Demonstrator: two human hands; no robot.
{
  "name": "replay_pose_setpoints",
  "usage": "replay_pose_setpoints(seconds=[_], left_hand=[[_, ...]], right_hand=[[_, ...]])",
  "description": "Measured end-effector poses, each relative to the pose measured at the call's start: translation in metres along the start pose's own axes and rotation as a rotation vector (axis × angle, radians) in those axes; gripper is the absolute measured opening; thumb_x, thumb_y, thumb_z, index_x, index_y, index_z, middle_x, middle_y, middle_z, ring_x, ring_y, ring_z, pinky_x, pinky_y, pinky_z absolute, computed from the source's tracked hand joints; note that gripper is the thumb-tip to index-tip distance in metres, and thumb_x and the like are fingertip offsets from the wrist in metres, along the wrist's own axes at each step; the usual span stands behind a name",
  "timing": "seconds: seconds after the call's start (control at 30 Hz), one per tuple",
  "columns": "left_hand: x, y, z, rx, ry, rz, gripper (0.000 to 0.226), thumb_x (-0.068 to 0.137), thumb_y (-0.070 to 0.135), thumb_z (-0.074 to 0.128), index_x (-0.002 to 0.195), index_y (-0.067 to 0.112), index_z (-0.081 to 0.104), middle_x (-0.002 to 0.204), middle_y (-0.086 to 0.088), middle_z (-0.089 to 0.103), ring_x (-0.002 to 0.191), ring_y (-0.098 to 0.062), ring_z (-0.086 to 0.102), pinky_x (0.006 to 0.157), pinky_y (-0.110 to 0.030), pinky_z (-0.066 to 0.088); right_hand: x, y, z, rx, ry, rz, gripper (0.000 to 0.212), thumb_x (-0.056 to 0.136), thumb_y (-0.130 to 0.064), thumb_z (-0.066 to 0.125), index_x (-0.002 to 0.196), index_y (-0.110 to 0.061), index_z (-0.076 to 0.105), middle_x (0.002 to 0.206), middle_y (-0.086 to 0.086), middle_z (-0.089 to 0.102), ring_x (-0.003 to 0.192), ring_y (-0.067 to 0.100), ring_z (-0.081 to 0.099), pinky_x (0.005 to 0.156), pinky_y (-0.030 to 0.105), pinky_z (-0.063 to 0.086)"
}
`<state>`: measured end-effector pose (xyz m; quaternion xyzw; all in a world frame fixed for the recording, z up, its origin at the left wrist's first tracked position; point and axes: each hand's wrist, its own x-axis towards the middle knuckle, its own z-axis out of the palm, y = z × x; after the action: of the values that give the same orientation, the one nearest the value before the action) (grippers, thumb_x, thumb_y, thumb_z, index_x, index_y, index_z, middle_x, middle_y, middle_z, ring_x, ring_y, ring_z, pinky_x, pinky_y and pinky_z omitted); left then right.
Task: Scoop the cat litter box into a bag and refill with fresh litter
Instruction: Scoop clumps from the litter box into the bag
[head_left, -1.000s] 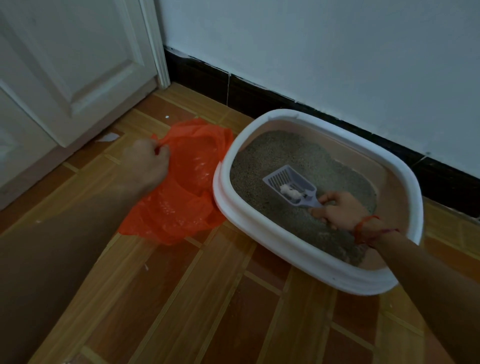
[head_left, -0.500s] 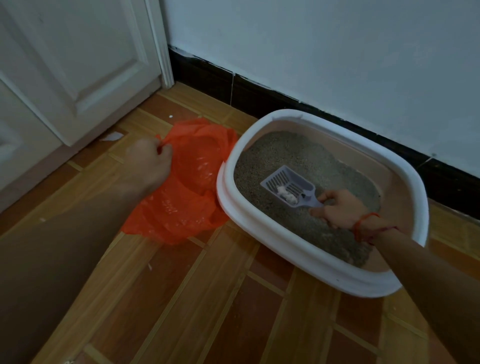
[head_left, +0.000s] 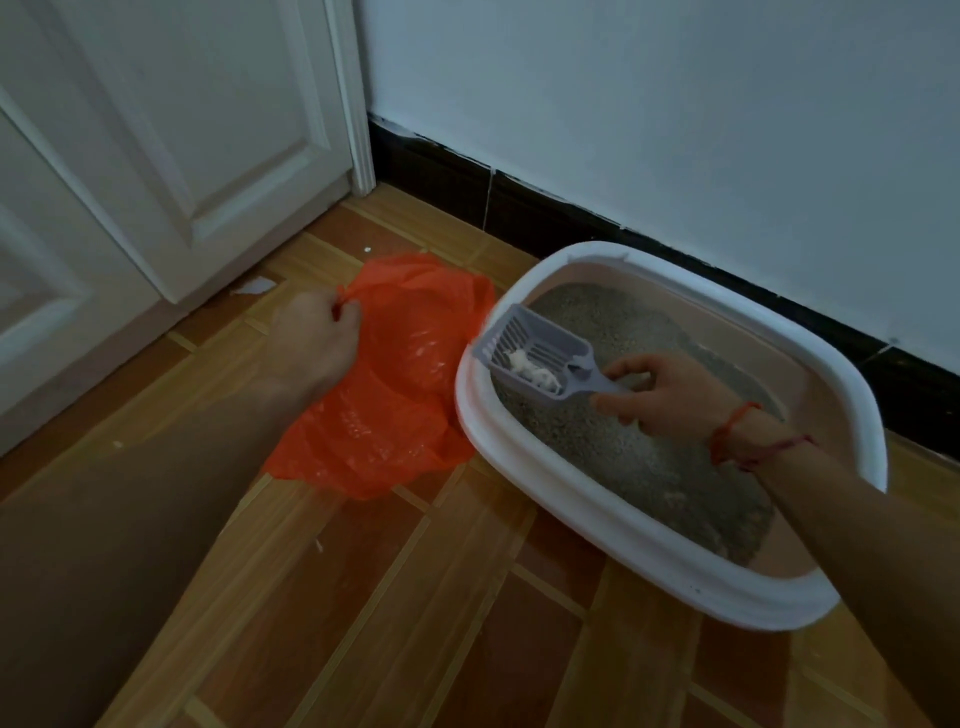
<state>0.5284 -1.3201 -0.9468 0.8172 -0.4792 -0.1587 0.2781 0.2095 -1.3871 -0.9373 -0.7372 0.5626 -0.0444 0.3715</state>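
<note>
We see the left hand (head_left: 317, 343) with its fingers curled round the near edge of the orange bag (head_left: 405, 405), pinching the plastic and holding the mouth up off the floor (head_left: 415, 597). The rest of the bag lies crumpled on the wooden boards, touching the left side of the litter box (head_left: 597, 514).

The right hand (head_left: 670, 395) is well apart from the left, over the grey litter (head_left: 649, 467) inside the box. Its fingers and thumb grip the handle of the pale purple scoop (head_left: 540, 348). We find the scoop between the two hands, lifted clear of the litter, its slotted head pointing towards the bag and its front end tipped upwards. The head hangs over the left rim of the box, just beside the bag's open mouth. A whitish clump (head_left: 530, 370) sits in the scoop's bowl, close to the handle end.

A red string (head_left: 727, 431) is tied round the right wrist. The box stands near the black skirting (head_left: 545, 208) under a pale wall (head_left: 675, 130), and a white door (head_left: 156, 156) stands to the left.
</note>
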Motion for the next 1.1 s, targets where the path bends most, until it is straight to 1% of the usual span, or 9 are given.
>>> replay_pose_setpoints(seconds=[0.13,0.23,0.3,0.47,0.63,0.8,0.87,0.97,1.1], left_hand=[[0.002,-0.005,-0.004,-0.003,0.016,-0.013,0.033,0.103,0.025,0.042,0.087,0.004,0.062,0.07,-0.002,0.053,0.059,-0.009,0.045,0.05,-0.029,0.028],[0.005,-0.011,-0.007,-0.017,0.035,-0.034,0.035,0.103,0.026,0.041,0.093,0.002,0.065,0.074,-0.005,0.054,0.06,-0.011,0.044,0.06,-0.032,0.031],[0.006,-0.014,-0.011,-0.017,0.051,-0.042,0.036,0.103,0.026,0.042,0.092,0.002,0.065,0.073,-0.005,0.054,0.063,-0.017,0.047,0.06,-0.033,0.031],[0.008,-0.024,-0.018,-0.015,0.07,-0.032,0.037,0.102,0.027,0.042,0.091,0.0,0.066,0.087,-0.017,0.064,0.084,-0.035,0.059,0.068,-0.036,0.042],[0.008,-0.029,-0.021,0.035,0.084,-0.043,0.037,0.102,0.026,0.042,0.094,-0.001,0.066,0.102,-0.024,0.066,0.096,-0.04,0.06,0.078,-0.04,0.045],[0.007,-0.038,-0.025,0.025,0.079,-0.037,0.038,0.102,0.026,0.041,0.087,-0.001,0.064,0.091,-0.021,0.066,0.085,-0.038,0.061,0.069,-0.039,0.043],[0.007,-0.04,-0.026,0.022,0.08,-0.042,0.038,0.102,0.026,0.041,0.086,0.0,0.064,0.089,-0.02,0.066,0.083,-0.037,0.061,0.069,-0.039,0.044],[0.006,-0.04,-0.027,0.02,0.079,-0.032,0.039,0.102,0.027,0.041,0.088,-0.001,0.064,0.089,-0.02,0.066,0.083,-0.037,0.062,0.071,-0.041,0.048],[0.006,-0.036,-0.026,0.024,0.075,-0.022,0.039,0.102,0.026,0.041,0.088,-0.002,0.064,0.089,-0.02,0.066,0.084,-0.038,0.062,0.067,-0.038,0.043]], right_hand=[[0.012,-0.039,0.007,-0.104,-0.082,-0.078,0.012,0.085,-0.036,0.071,0.089,-0.033,0.06,0.075,-0.01,0.065,0.056,-0.003,0.06,0.049,0.01,0.043],[0.029,-0.059,0.017,-0.177,-0.112,-0.086,0.014,0.085,-0.038,0.07,0.093,-0.028,0.066,0.085,-0.008,0.066,0.073,0.003,0.063,0.059,0.016,0.048],[0.041,-0.07,0.024,-0.235,-0.103,-0.093,0.014,0.085,-0.037,0.07,0.092,-0.024,0.069,0.088,-0.006,0.068,0.076,0.005,0.064,0.059,0.016,0.047],[0.063,-0.11,0.044,-0.445,-0.055,-0.159,0.02,0.087,-0.027,0.066,0.098,-0.012,0.073,0.086,0.004,0.07,0.075,0.014,0.066,0.057,0.019,0.05],[0.072,-0.151,0.072,-0.678,0.049,-0.293,0.011,0.089,-0.023,0.056,0.083,-0.015,0.06,0.069,0.0,0.054,0.073,0.023,0.064,0.061,0.03,0.047],[0.069,-0.18,0.095,-0.82,0.199,-0.455,0.02,0.097,-0.016,0.044,0.103,-0.014,0.063,0.094,0.009,0.061,0.095,0.029,0.063,0.067,0.033,0.039],[0.07,-0.184,0.097,-0.839,0.201,-0.475,0.022,0.098,-0.016,0.041,0.103,-0.014,0.063,0.088,0.005,0.057,0.092,0.027,0.062,0.068,0.033,0.038],[0.072,-0.183,0.093,-0.812,0.169,-0.457,0.016,0.095,-0.02,0.05,0.102,-0.015,0.063,0.084,0.003,0.055,0.079,0.023,0.057,0.066,0.033,0.04],[0.066,-0.169,0.083,-0.793,0.172,-0.444,0.013,0.091,-0.027,0.054,0.083,-0.017,0.055,0.066,-0.002,0.044,0.06,0.016,0.044,0.061,0.03,0.039]])
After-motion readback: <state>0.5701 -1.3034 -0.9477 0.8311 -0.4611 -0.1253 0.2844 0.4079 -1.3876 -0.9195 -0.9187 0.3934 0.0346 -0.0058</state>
